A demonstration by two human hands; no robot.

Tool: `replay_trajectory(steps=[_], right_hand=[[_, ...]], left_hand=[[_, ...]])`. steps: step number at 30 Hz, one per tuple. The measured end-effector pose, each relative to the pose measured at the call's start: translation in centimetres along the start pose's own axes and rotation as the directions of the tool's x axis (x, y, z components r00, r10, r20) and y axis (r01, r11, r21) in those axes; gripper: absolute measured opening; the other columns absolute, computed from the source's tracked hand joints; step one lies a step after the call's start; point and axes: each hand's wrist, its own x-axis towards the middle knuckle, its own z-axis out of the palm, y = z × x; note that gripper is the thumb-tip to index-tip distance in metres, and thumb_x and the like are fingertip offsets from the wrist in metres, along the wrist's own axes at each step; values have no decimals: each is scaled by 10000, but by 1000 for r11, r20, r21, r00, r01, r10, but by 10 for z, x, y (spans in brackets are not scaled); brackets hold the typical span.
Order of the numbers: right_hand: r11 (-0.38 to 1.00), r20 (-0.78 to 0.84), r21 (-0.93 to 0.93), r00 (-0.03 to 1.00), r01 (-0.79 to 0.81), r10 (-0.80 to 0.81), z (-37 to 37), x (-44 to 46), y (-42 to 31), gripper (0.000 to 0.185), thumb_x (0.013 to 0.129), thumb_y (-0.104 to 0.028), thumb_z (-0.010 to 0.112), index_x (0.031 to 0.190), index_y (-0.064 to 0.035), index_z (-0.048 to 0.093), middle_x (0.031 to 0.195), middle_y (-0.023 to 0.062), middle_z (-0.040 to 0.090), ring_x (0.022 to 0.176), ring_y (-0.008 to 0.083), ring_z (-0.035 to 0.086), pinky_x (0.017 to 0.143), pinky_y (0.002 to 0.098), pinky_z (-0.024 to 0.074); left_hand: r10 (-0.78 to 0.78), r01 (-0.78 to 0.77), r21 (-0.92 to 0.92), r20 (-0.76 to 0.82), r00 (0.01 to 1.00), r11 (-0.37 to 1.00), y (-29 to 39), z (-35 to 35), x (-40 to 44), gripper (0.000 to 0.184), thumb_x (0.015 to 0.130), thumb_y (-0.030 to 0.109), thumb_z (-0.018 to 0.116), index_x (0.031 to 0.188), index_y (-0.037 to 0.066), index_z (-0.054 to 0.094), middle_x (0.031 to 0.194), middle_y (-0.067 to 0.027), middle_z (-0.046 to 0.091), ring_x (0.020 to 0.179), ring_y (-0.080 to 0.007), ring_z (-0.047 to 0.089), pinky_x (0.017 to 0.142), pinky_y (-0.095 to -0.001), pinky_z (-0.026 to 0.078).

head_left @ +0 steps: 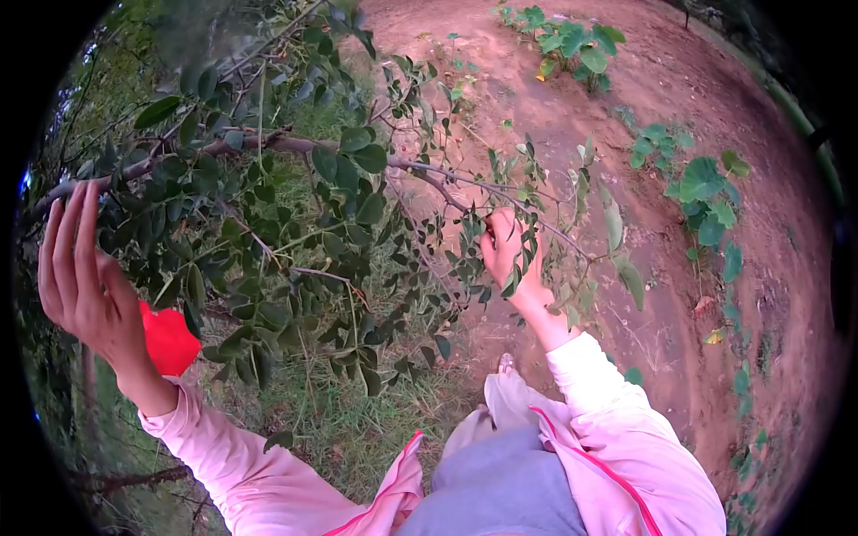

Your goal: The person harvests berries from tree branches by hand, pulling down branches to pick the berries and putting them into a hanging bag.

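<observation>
A leafy branch [290,143] stretches across the view from the far left, with many small rounded green leaves [344,165] hanging below it. My left hand [85,277] is raised at its thick left end; the fingers are straight and close together, their tips at the bark, and I cannot tell whether they press on it. My right hand [511,255] is near the thinner right end, with thumb and fingers curled around a twig [447,195]. Leaves cover part of that hand. Behind my left wrist shows a bright red patch [170,339] whose kind I cannot make out.
Reddish bare soil [661,339] slopes off to the right, with a row of broad-leaved plants [702,183] and another clump [576,45] farther up. Grass [357,420] grows beneath the branch. Dense foliage and a dark limb [134,478] lie at left. My shoe [507,362] shows below.
</observation>
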Motion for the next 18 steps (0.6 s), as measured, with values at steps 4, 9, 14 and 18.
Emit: replay_trajectory(steps=[4, 9, 14, 18], right_hand=[[991, -94, 101, 993, 87, -78, 2, -11, 3, 174, 781, -66, 656, 924, -45, 560, 837, 104, 596, 712, 334, 591, 649, 432, 445], [993, -104, 94, 992, 74, -64, -7, -9, 2, 205, 743, -63, 657, 910, -42, 541, 790, 148, 581, 724, 370, 560, 646, 459, 425], [989, -82, 74, 990, 125, -119, -33, 9, 3, 243, 707, -61, 663, 921, -33, 553, 859, 174, 555, 828, 382, 537, 714, 466, 415], [980, -47, 133, 988, 149, -144, -45, 23, 13, 229, 719, -40, 638, 932, -14, 557, 893, 183, 553, 844, 384, 539, 741, 463, 426]], left_hand=[[-619, 537, -313, -310, 722, 783, 64, -31, -76, 317, 917, -67, 439, 1203, -72, 577, 1152, -167, 614, 1082, -260, 621, 929, -342, 518], [-938, 826, -561, 311, 150, -54, 235, -61, -179, 205, 967, 3, 468, 1156, -13, 546, 966, -72, 587, 884, -169, 569, 775, -282, 486], [-539, 818, -382, 836, 107, -430, 370, -69, -143, 153, 969, 75, 564, 1060, -40, 609, 1073, -123, 630, 919, -162, 633, 836, -287, 501], [-531, 701, -474, 832, 159, -533, 378, -47, -64, 165, 955, 40, 581, 1087, -33, 646, 1062, -117, 642, 919, -169, 643, 865, -300, 519]])
